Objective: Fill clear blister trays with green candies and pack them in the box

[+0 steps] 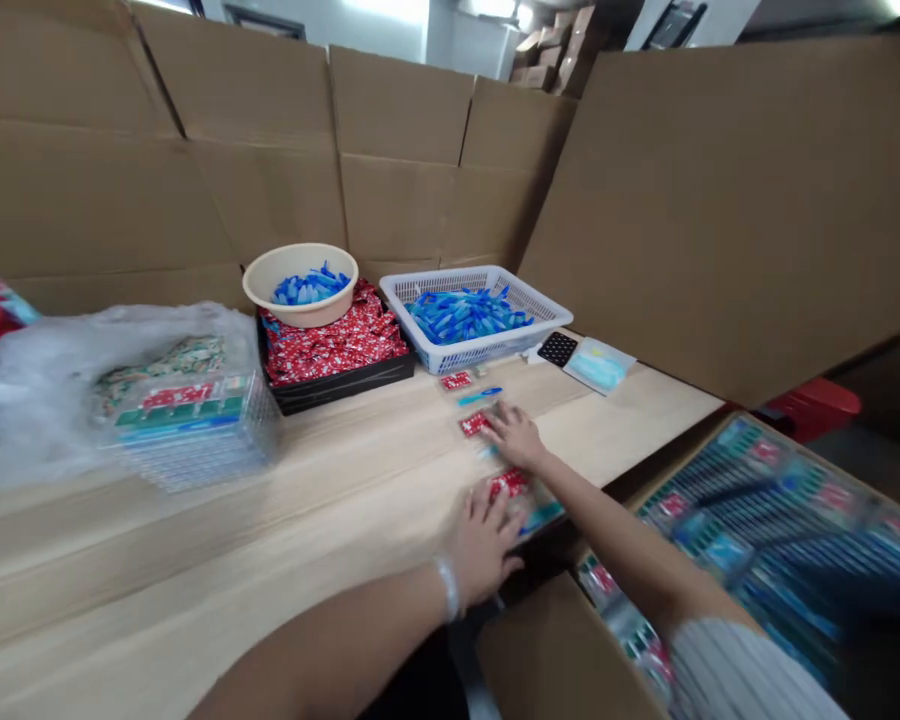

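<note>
My left hand (484, 542) lies with fingers stretched over the near edge of a clear plastic pack (546, 513) holding a red patterned packet (508, 482) and something blue-green. Farther along the same row, my right hand (516, 437) is spread with its fingertips on another red packet (472, 425), which seems to sit in a clear tray. Neither hand is closed round anything. Beyond it lie a blue stick-like piece (480, 396) and one more red packet (456, 381). Motion blur softens details around both hands.
Blue pieces fill a white basket (487, 357) and a cream bowl (300, 315); the bowl rests on red packets in a black tray (345, 385). Stacked clear packs (195, 450) and a plastic bag (37, 400) stand left. A carton of packs (757, 500) is at right. Cardboard walls (262, 190) enclose the table.
</note>
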`<state>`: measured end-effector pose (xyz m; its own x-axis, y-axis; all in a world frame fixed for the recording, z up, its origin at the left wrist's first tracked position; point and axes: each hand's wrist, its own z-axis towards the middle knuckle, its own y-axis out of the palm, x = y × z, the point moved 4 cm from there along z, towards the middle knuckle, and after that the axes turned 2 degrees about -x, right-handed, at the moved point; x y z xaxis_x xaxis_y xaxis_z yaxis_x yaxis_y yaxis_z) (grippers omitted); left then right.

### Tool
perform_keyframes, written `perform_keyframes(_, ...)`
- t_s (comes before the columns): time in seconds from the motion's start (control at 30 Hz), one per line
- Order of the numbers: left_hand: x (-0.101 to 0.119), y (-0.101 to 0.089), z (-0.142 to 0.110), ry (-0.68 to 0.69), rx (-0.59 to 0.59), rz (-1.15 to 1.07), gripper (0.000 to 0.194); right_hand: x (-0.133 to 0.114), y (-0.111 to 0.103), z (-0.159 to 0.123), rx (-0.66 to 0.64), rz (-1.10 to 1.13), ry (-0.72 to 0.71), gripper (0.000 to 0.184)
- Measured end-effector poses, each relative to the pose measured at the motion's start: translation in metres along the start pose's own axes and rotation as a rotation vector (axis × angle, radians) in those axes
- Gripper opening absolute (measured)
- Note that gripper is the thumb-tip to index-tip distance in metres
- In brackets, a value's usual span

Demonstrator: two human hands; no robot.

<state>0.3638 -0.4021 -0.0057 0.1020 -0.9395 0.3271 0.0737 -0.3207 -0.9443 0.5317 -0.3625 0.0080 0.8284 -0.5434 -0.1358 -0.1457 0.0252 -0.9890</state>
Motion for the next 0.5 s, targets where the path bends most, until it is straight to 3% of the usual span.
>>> perform_keyframes(0.1,-0.037,-0.008,-0.062,-0.029,0.023,0.111,0.052,-0.046,0.024,-0.021,-0.068,0.04,-0.048,0.053)
perform_keyframes(0.2,-0.073,-0.026,-0.13,-0.086,0.04,0.244,0.05,-0.117,0.046,-0.042,-0.177,0.078,-0.146,0.063)
perform_keyframes(0.27,-0.089,-0.036,-0.175,-0.139,0.05,0.312,0.049,-0.166,0.053,-0.049,-0.24,0.084,-0.251,0.063)
perform_keyframes(0.33,-0.099,-0.046,-0.218,-0.203,0.05,0.358,0.049,-0.198,0.049,-0.048,-0.262,0.075,-0.346,0.062)
perform_keyframes(0.4,-0.105,-0.057,-0.26,-0.271,0.044,0.375,0.048,-0.203,0.031,-0.033,-0.175,0.091,-0.37,0.061)
perform_keyframes(0.43,-0.107,-0.062,-0.279,-0.306,0.037,0.373,0.048,-0.196,0.019,-0.022,-0.098,0.109,-0.356,0.06)
perform_keyframes(0.5,-0.11,-0.073,-0.31,-0.368,0.021,0.349,0.047,-0.163,-0.011,0.003,0.178,0.222,-0.252,0.053)
